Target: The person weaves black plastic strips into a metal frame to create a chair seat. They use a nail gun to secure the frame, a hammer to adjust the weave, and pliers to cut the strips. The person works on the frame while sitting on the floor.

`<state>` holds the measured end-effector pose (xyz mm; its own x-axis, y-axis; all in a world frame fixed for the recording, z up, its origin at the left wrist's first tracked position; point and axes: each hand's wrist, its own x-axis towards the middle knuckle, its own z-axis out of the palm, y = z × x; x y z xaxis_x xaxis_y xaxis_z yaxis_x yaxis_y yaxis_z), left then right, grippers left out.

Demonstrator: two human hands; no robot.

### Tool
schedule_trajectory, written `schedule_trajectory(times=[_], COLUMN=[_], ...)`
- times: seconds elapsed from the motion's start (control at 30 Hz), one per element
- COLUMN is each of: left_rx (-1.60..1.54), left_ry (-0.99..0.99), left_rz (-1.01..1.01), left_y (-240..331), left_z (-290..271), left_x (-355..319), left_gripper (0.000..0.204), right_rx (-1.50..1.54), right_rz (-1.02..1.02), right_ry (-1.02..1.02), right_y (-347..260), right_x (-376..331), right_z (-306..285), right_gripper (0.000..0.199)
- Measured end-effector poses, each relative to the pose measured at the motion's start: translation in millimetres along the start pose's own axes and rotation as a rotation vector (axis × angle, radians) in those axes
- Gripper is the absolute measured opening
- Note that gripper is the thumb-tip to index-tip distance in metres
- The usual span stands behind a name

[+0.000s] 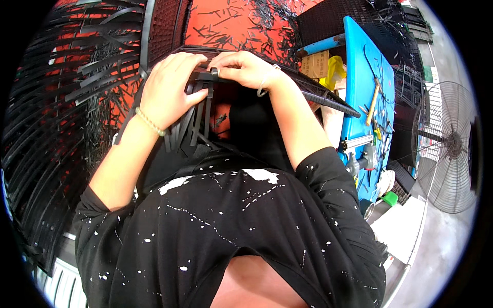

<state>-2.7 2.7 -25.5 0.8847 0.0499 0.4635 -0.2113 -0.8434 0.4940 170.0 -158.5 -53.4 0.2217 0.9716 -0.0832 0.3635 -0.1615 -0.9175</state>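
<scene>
A black woven frame with loose flat plastic strips lies across my lap. My left hand is closed over its near edge, fingers on top and thumb below, with a black plastic strip between them. Just to the right, my right hand pinches the same strip near a short folded end. The fingertips of both hands almost meet. Several cut strip ends hang down below my left thumb. The undersides of the fingers are hidden.
Black slatted woven pieces crowd the left. Strip scraps litter the red floor ahead. On the right stands a blue table bearing a hammer and other tools. A yellow bag, cardboard box and large fan are nearby.
</scene>
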Motion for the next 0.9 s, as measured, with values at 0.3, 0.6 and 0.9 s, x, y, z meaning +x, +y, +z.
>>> schedule_trajectory(times=[0.3,0.6,0.9], left_rx=[-0.032,0.017,-0.022], left_ry=[0.005,-0.062,-0.123], left_rz=[0.193,0.127,0.108], left_y=[7.7,10.1,5.6], left_z=[-3.7,-7.5,-0.4], left_x=[5.1,3.7,4.2], left_gripper=[0.015,0.015,0.015], right_rx=[-0.326,-0.642,-0.761], right_rz=[-0.281,-0.219,-0.162], right_ry=[0.006,0.372,0.452], right_y=[-5.4,-14.1,-21.9], right_x=[-12.0,-30.2,-31.4], right_z=[-1.3,24.0,38.6], right_gripper=[0.035,0.031,0.028])
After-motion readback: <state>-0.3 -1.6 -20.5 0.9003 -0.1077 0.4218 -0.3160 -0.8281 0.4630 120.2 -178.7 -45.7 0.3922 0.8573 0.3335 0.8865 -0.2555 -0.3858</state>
